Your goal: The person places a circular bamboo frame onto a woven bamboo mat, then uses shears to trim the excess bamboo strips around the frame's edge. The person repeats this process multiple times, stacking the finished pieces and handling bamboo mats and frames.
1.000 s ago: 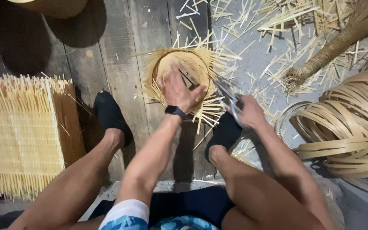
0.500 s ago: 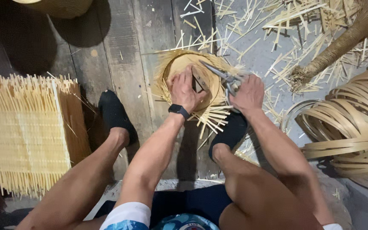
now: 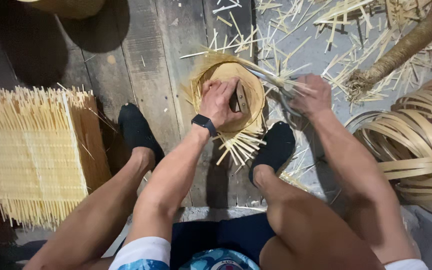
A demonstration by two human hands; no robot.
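Note:
A small round woven bamboo basket with loose strip ends sticking out lies on the plank floor between my feet. My left hand, with a black watch on its wrist, presses down on the basket's base and grips it. My right hand holds metal shears whose blades reach across the basket's upper right rim among the protruding strips.
A flat woven bamboo mat lies at the left. Coils of wide bamboo strips are stacked at the right. Cut bamboo scraps litter the floor ahead. My black-socked feet flank the basket. A rope-wrapped pole crosses the upper right.
My right hand has moved the shears up and to the right rim of the basket. My left hand has shifted its grip on the basket, which has turned slightly.

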